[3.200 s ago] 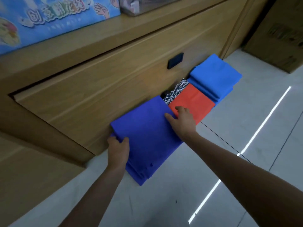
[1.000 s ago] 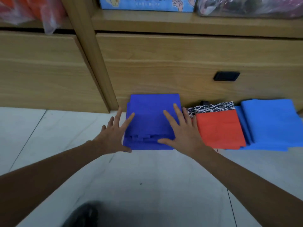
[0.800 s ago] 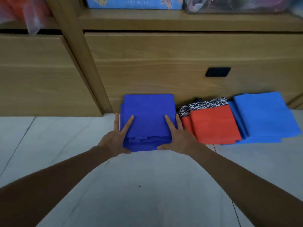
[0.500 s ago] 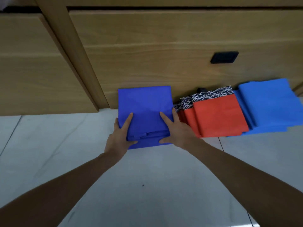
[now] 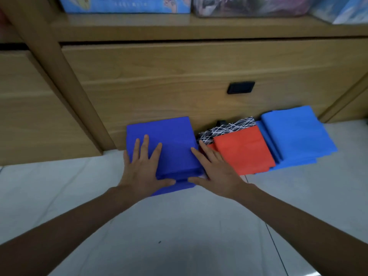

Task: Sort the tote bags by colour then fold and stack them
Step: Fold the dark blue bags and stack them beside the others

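Both hands lie flatter and more spread than half a second ago. Left hand (image 5: 144, 170), fingers straight, presses the near-left part of the dark blue stack (image 5: 171, 136), holding nothing. Right hand (image 5: 216, 170), equally flat, rests along its right edge. Stack sits on the pale floor (image 5: 179, 226), against the wooden drawer front (image 5: 179, 76). Rightward: red stack (image 5: 243, 152), patterned bag (image 5: 229, 127) behind it, light blue stack (image 5: 294, 134).

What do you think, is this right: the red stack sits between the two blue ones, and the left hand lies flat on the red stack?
Not quite: in the head view the left hand lies flat on the dark blue stack, not the red stack, which does sit between it and the light blue stack.
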`<state>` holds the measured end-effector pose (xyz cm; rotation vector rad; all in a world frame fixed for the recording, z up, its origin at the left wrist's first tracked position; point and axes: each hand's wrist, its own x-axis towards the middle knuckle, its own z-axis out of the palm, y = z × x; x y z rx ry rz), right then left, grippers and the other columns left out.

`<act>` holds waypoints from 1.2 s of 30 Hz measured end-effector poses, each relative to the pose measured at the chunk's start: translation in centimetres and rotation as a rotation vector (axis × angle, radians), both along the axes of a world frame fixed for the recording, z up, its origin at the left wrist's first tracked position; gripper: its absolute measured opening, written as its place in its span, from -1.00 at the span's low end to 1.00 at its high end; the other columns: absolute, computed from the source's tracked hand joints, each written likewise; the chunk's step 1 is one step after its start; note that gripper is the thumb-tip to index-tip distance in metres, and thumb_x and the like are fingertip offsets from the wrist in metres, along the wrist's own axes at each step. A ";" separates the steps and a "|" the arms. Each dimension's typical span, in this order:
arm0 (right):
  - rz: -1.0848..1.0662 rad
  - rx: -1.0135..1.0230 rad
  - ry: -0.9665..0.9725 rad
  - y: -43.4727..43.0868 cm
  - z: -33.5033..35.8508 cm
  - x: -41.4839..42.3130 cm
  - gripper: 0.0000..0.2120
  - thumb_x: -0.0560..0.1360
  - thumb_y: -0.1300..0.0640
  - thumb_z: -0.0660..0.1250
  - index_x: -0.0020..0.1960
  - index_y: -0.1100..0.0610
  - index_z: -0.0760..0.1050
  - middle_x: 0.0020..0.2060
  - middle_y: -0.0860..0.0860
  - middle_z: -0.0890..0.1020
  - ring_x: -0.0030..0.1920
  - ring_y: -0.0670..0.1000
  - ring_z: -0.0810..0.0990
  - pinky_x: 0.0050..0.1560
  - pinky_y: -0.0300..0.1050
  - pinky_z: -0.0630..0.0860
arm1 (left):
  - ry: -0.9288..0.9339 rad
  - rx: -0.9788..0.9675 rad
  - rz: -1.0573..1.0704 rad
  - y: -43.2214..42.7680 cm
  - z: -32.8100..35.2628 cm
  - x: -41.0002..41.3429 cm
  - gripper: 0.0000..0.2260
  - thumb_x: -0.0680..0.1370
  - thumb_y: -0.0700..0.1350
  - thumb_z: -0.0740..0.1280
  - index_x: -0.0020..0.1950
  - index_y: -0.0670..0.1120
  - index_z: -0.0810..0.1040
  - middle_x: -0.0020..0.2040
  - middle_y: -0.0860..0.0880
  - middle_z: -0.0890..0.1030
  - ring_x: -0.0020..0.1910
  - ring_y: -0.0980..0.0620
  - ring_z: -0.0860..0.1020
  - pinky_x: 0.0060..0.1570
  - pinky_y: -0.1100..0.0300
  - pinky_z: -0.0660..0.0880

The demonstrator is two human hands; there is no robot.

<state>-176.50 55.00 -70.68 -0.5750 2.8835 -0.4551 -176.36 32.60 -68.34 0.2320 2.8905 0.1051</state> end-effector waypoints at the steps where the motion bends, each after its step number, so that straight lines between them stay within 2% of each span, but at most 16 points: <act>1: -0.015 -0.036 0.016 0.9 0.1 0.0 -0.11 0.39 -0.47 -0.06 0.55 0.04 -0.01 0.55 0.05 -0.05 0.51 0.08 0.04 0.46 -0.06 0.01 | 0.013 0.022 -0.046 1.0 0.5 -0.2 -0.10 0.41 0.42 0.16 0.54 0.04 -0.21 0.51 -0.10 -0.34 0.50 -0.13 -0.29 0.43 -0.17 -0.14; 4: -0.126 -0.145 0.122 3.6 0.0 -0.3 -0.32 0.54 -0.26 -0.02 0.46 0.20 0.26 0.46 0.15 0.26 0.43 0.14 0.25 0.40 -0.09 0.10 | 0.014 0.077 -0.197 4.7 1.1 -1.3 -0.29 0.55 0.26 0.10 0.55 -0.03 -0.11 0.55 -0.08 -0.20 0.52 -0.06 -0.21 0.45 -0.08 -0.13; 7: -0.309 -0.160 0.142 6.8 -0.7 -1.7 -0.49 0.58 -0.02 0.19 0.42 0.24 0.28 0.44 0.19 0.27 0.43 0.17 0.23 0.40 -0.07 0.10 | 0.011 0.194 -0.240 8.8 0.8 -3.0 -0.41 0.60 0.14 0.12 0.54 -0.07 0.02 0.56 -0.09 -0.05 0.53 -0.04 -0.06 0.45 0.00 -0.04; 10: -0.542 -0.160 0.114 11.0 -1.6 -4.0 -0.41 0.53 -0.03 0.28 0.42 0.29 0.25 0.41 0.25 0.28 0.40 0.24 0.25 0.37 0.02 0.16 | 0.030 0.233 -0.216 11.7 -0.5 -4.6 -0.49 0.61 0.08 0.14 0.50 -0.08 0.15 0.54 -0.09 0.07 0.51 -0.04 0.04 0.43 0.03 0.04; 12: -0.717 -0.281 0.011 13.0 -2.0 -5.5 -0.36 0.52 -0.06 0.31 0.42 0.30 0.21 0.37 0.27 0.30 0.36 0.25 0.29 0.33 0.03 0.21 | 0.045 0.243 -0.198 12.9 -1.8 -5.6 -0.57 0.61 0.03 0.16 0.44 -0.10 0.25 0.48 -0.11 0.22 0.46 -0.07 0.19 0.36 0.08 0.15; 14: -0.806 -0.424 -0.133 14.1 -2.7 -6.9 -0.34 0.50 -0.03 0.36 0.42 0.28 0.19 0.35 0.24 0.34 0.35 0.21 0.34 0.33 0.01 0.26 | 0.055 0.440 -0.111 14.6 -2.5 -6.2 -0.64 0.59 -0.06 0.22 0.35 -0.17 0.34 0.34 -0.13 0.37 0.31 -0.10 0.36 0.22 0.11 0.28; 17: -0.795 -0.464 -0.251 14.6 -4.3 -8.3 -0.36 0.46 -0.09 0.39 0.34 0.26 0.25 0.29 0.17 0.44 0.29 0.16 0.42 0.29 0.01 0.34 | -0.041 0.771 0.233 17.7 -3.6 -6.9 -0.52 0.51 -0.01 0.36 0.32 -0.23 0.33 0.28 -0.16 0.41 0.29 -0.12 0.37 0.26 0.12 0.29; 19: -0.777 -0.464 -0.304 14.5 -5.1 -8.8 -0.36 0.46 -0.09 0.39 0.34 0.26 0.26 0.27 0.15 0.46 0.27 0.14 0.44 0.24 -0.05 0.37 | -0.199 0.858 0.459 18.9 -5.6 -7.2 -0.29 0.39 0.18 0.42 0.35 -0.23 0.31 0.32 -0.14 0.43 0.29 -0.12 0.40 0.28 0.04 0.35; 21: -0.756 -0.453 -0.319 14.4 -5.8 -9.0 -0.34 0.46 -0.11 0.39 0.37 0.23 0.25 0.29 0.14 0.45 0.27 0.12 0.44 0.24 -0.05 0.38 | -0.264 0.901 0.600 19.2 -8.8 -7.6 -0.01 0.14 0.41 0.37 0.40 -0.15 0.29 0.34 -0.16 0.43 0.27 -0.14 0.44 0.27 -0.03 0.39; 22: -0.754 -0.441 -0.311 14.3 -6.1 -9.0 -0.33 0.45 -0.13 0.38 0.38 0.21 0.24 0.30 0.14 0.44 0.28 0.12 0.43 0.26 -0.03 0.38 | -0.280 0.926 0.646 19.1 -10.1 -7.6 0.04 0.09 0.44 0.34 0.42 -0.12 0.27 0.34 -0.16 0.44 0.26 -0.15 0.46 0.26 -0.05 0.40; 23: -0.757 -0.428 -0.299 14.0 -6.5 -8.9 -0.32 0.45 -0.15 0.38 0.39 0.19 0.24 0.31 0.14 0.42 0.30 0.13 0.41 0.28 -0.01 0.36 | -0.289 0.958 0.671 19.1 -10.7 -7.5 0.00 0.15 0.40 0.38 0.43 -0.12 0.24 0.34 -0.16 0.43 0.25 -0.16 0.46 0.26 -0.06 0.40; 25: -0.763 -0.411 -0.270 13.2 -7.3 -8.3 -0.30 0.44 -0.17 0.37 0.41 0.16 0.23 0.34 0.16 0.37 0.34 0.17 0.35 0.32 0.00 0.32 | -0.254 1.016 0.696 19.2 -10.1 -7.1 -0.22 0.38 0.15 0.44 0.44 -0.16 0.19 0.34 -0.16 0.42 0.26 -0.15 0.45 0.27 -0.06 0.39; 27: -0.751 -0.422 -0.260 12.0 -7.9 -7.6 -0.28 0.45 -0.17 0.36 0.45 0.13 0.18 0.37 0.16 0.32 0.36 0.19 0.32 0.34 0.01 0.29 | -0.187 1.090 0.745 19.0 -10.1 -7.2 -0.34 0.48 -0.04 0.40 0.45 -0.18 0.16 0.36 -0.16 0.39 0.29 -0.13 0.42 0.30 -0.01 0.36; 29: -0.735 -0.440 -0.270 11.3 -8.2 -7.1 -0.24 0.46 -0.17 0.34 0.50 0.08 0.09 0.39 0.13 0.29 0.38 0.17 0.31 0.35 0.00 0.28 | -0.109 1.122 0.757 18.8 -10.2 -7.5 -0.40 0.53 -0.14 0.35 0.47 -0.18 0.12 0.39 -0.15 0.35 0.32 -0.12 0.39 0.32 0.05 0.32; 32: -0.714 -0.525 -0.283 11.3 -8.3 -7.0 -0.25 0.47 -0.13 0.35 0.52 0.05 0.06 0.39 0.10 0.29 0.39 0.10 0.31 0.36 -0.04 0.28 | -0.038 1.117 0.732 19.0 -10.1 -7.6 -0.41 0.56 -0.20 0.29 0.50 -0.18 0.07 0.42 -0.16 0.31 0.35 -0.13 0.36 0.33 0.06 0.28; 36: -0.716 -0.641 -0.323 12.2 -8.0 -7.2 -0.25 0.45 -0.09 0.39 0.50 0.00 0.10 0.39 0.04 0.34 0.36 0.06 0.37 0.37 0.01 0.30 | -0.049 1.060 0.747 19.4 -10.1 -7.7 -0.37 0.56 -0.14 0.29 0.52 -0.19 0.02 0.42 -0.21 0.30 0.37 -0.18 0.33 0.36 -0.02 0.26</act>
